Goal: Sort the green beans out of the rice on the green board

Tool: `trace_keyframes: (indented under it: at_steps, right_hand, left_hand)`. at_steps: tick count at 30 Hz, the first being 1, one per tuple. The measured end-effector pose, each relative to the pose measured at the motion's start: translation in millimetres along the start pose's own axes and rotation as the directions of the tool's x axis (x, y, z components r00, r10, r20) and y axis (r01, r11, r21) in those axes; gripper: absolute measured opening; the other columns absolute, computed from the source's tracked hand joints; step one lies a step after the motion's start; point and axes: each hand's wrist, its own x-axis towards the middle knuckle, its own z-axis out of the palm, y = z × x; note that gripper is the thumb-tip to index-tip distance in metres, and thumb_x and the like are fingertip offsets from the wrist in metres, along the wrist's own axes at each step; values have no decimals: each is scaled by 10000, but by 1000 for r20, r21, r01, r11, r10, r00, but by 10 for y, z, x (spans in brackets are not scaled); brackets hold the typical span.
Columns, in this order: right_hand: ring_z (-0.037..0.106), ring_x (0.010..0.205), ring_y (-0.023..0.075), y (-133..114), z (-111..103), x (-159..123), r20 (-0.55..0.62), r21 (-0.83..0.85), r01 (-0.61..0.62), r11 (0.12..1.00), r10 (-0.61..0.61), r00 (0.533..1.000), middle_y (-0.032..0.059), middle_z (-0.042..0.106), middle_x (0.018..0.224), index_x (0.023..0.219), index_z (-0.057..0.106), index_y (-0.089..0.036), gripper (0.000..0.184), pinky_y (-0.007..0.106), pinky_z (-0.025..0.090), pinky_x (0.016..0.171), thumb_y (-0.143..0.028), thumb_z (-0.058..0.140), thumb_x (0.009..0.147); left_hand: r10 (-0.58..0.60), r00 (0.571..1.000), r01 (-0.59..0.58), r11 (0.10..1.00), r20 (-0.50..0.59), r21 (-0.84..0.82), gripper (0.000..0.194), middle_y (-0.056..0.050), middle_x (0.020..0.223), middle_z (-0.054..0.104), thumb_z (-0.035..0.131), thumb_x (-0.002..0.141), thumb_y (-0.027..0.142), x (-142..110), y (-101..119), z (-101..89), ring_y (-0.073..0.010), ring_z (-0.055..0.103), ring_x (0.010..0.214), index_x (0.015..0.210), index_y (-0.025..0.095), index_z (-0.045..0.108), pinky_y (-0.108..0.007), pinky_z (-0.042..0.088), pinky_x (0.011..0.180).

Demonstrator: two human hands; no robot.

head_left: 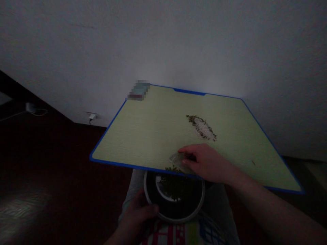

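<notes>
My right hand (204,162) rests on the near edge of a pale green table with a blue rim (112,162). Its fingers are closed on a small flat clear card (178,160), held at the edge next to a few green beans (171,168). Below the edge, my left hand (139,212) grips the rim of a dark bowl with a white rim (173,217), held on my lap. The bowl holds green beans (173,187). Farther back on the table lies a pile of white grains mixed with green beans (202,127).
A white wall stands right behind the table. A blurred small object (138,91) sits on the table's far left corner. A wall socket with a plug (92,116) and another adapter (31,108) lie low at the left, above a dark floor.
</notes>
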Motion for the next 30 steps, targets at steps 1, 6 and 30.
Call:
trace_keyframes:
  at_steps: [1, 6, 30]
  right_hand:
    - [670, 769, 171, -18, -2, 21, 14, -8, 24, 1000, -24, 1000, 38, 748, 905, 1066, 711, -194, 293, 272, 474, 677, -190, 566, 811]
    - [658, 724, 165, -93, -14, 77, 106, -14, 97, 995, -95, 990, 36, 747, 858, 1067, 714, -197, 302, 264, 461, 654, -176, 573, 800]
    - [643, 995, 220, -83, 24, 186, 134, -62, 255, 965, -245, 960, 87, 720, 1086, 1153, 682, -166, 364, 323, 454, 881, -145, 530, 823]
  left_hand:
    - [-6, 1000, 6, 1000, -5, -1, 860, -141, 1086, 762, 801, 558, 102, -3, 1, 9, -279, 735, 798, 1353, 207, 487, -325, 563, 643]
    - [-11, 1000, 11, 1000, 3, -18, 888, -138, 1101, 758, 791, 556, 77, -7, 38, 61, -307, 730, 873, 1370, 217, 463, -341, 578, 670]
    - [-15, 999, 13, 999, -45, -40, 808, -154, 1083, 764, 795, 535, 45, 4, 42, 41, -364, 672, 1055, 1294, 166, 544, -449, 545, 898]
